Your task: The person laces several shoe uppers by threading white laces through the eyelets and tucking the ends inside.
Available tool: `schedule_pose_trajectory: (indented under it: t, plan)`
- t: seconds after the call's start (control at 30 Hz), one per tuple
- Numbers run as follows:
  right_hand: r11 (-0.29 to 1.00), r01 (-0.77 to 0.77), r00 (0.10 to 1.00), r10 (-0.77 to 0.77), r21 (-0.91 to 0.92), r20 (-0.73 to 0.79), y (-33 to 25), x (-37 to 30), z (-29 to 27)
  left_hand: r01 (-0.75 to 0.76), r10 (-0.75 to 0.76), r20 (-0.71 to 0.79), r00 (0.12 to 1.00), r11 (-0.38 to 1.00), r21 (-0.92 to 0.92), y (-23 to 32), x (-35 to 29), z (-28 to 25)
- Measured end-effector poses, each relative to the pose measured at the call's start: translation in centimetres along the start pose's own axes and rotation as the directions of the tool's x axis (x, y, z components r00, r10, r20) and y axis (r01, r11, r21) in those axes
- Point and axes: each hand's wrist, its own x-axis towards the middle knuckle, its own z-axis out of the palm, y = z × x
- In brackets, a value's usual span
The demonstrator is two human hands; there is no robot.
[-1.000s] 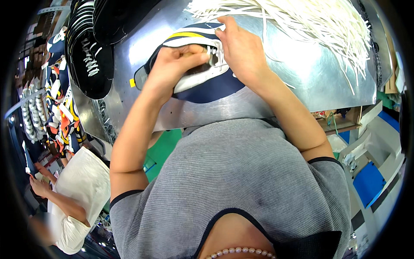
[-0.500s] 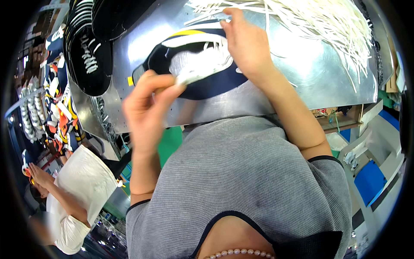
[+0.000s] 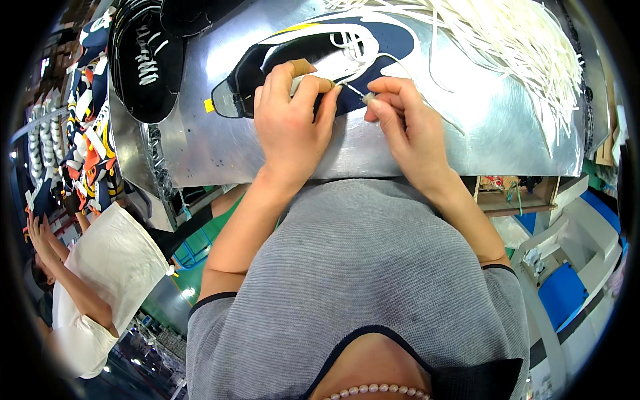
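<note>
A navy shoe upper (image 3: pixel 393 35) with white trim and a yellow stripe lies on its side on the metal table, toe end to the right. White shoelace (image 3: pixel 352 45) is threaded through some of its eyelets. My left hand (image 3: pixel 293 123) is closed on the shoe's near eyelet edge, fingers over the opening. Just to its right, my right hand (image 3: pixel 410 127) pinches a thin pale piece (image 3: pixel 367 98) whose narrow end reaches the eyelet edge by my left fingertips. I cannot tell whether it is a lace tip or a small hook.
A heap of loose white laces (image 3: pixel 507 60) spreads over the table's right back. Black shoe uppers (image 3: pixel 148 73) stand at the left back. A co-worker in a white top (image 3: pixel 123 260) is at the left, beside colourful shoe parts (image 3: pixel 93 157). An open drawer (image 3: pixel 517 193) is under the table's right side.
My right hand has come down from the shoe's far side to its near edge. My left hand has moved right along the shoe, and both hands are now close together.
</note>
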Motion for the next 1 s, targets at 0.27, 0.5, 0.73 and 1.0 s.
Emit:
schedule_pose_trajectory:
  t: [0.27, 0.5, 0.73, 1.0]
  plan:
    - [1.000, -0.019, 1.000, 0.019, -0.014, 0.011, 0.2, 1.4, 0.2, 0.090, -0.093, -0.029, 0.995, 0.993, -0.074, -0.6, 0.6, 0.2]
    - [0.999, -0.019, 0.999, 0.021, -0.043, 0.046, 0.4, 1.5, 0.4, 0.210, -0.210, 0.144, 0.967, 0.978, 0.014, -0.1, 1.1, -1.0]
    - [0.996, -0.085, 0.993, 0.088, -0.036, 0.082, 0.2, 2.3, 0.1, 0.153, -0.151, 0.215, 0.965, 0.988, 0.010, -0.6, 1.2, -0.9]
    - [0.972, -0.100, 0.983, 0.130, -0.213, 0.132, -0.2, 3.9, 2.2, -0.221, 0.246, 0.127, 0.961, 0.958, -0.182, -2.0, 0.3, -0.5]
